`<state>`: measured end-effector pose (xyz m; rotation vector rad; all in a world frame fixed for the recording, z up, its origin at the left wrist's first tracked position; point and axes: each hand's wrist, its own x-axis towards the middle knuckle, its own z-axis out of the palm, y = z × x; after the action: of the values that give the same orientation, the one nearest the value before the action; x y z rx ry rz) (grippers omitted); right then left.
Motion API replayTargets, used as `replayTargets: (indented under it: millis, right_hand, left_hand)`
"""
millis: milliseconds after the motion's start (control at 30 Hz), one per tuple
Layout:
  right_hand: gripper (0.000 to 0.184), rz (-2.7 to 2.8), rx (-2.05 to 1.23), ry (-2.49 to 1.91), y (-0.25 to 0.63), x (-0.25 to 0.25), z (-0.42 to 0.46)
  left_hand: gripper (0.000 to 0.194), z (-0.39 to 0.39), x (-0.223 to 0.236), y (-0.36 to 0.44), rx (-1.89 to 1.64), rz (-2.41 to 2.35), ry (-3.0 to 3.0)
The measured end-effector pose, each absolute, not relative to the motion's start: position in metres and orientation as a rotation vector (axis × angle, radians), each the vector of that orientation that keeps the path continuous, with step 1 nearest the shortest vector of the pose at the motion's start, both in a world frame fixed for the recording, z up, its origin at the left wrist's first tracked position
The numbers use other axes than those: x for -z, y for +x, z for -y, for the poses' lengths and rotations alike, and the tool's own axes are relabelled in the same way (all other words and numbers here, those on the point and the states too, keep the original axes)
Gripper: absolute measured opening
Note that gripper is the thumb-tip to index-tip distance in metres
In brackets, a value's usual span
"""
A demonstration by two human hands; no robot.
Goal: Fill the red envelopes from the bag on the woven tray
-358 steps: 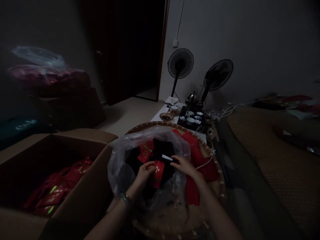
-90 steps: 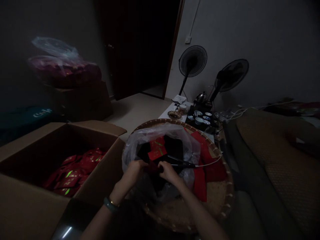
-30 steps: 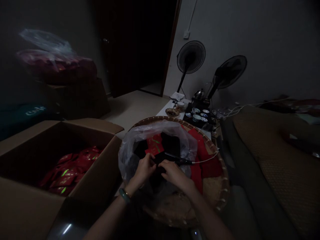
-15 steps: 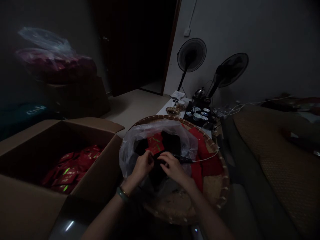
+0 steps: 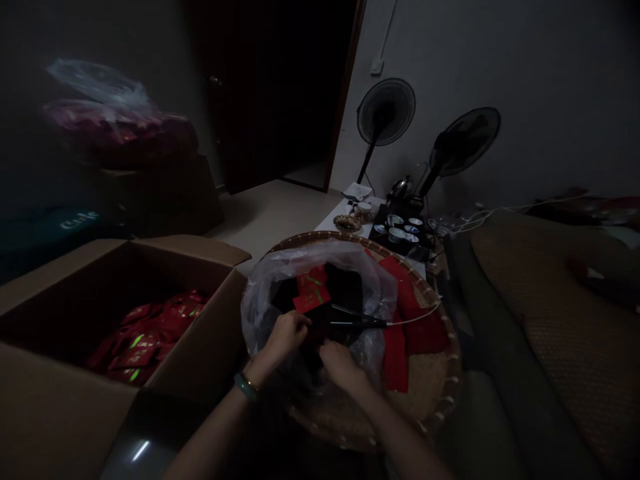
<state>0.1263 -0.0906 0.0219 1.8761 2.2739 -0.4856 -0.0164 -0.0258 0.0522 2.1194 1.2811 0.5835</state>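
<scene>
Over a woven bamboo tray (image 5: 453, 373), my left hand (image 5: 287, 337) is closed in a pinch. My right hand (image 5: 343, 367) is closed too, a little lower and to the right. Between them is a small dark red packet (image 5: 316, 337), mostly lost in shadow, pinched at both sides. Just beyond the fingers lies a black hair straightener (image 5: 360, 323), jaws apart and pointing left, its white cord (image 5: 415, 318) running right. A bright red packet (image 5: 312, 293) with gold-green print rests behind it on dark contents inside a clear plastic bag (image 5: 255, 300).
Red flat pieces (image 5: 397, 360) lie on the tray's right side. An open cardboard box (image 5: 195, 340) with several red packets (image 5: 135, 350) stands left. Behind are a tea tray with cups (image 5: 397, 235) and two fans (image 5: 386, 112). A woven mat (image 5: 560, 300) lies right.
Half a second ago my hands were at the straightener's jaws; now both are lower and nearer me. The straightener's jaws show apart, and a dark red packet shows between my hands.
</scene>
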Motion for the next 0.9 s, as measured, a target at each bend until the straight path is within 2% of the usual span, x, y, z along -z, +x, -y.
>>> replayTargets:
  millis: [133,367,567,767,900]
  right_hand:
    - [0.028,-2.301,0.586,1.944,0.135,-0.018,0.089]
    - [0.036,-2.395,0.731,2.024,0.143,-0.008,0.092]
    - [0.022,-2.478,0.808,2.191,0.149,-0.008,0.087]
    - [0.013,-2.474,1.078,2.603,0.176,-0.029,0.086]
    - [0.013,-2.553,1.274,2.793,0.177,-0.052,0.084]
  left_hand:
    - [0.021,0.026,-0.055,-0.017,-0.572,-1.307,2.09]
    - [0.021,0.026,-0.057,-0.015,-0.524,-1.311,2.069]
    - [0.029,0.026,-0.059,-0.018,-0.474,-1.323,2.071]
    - [0.033,0.026,-0.057,-0.018,-0.484,-1.283,2.083]
    - [0.034,0.029,-0.057,-0.012,-0.472,-1.222,2.098]
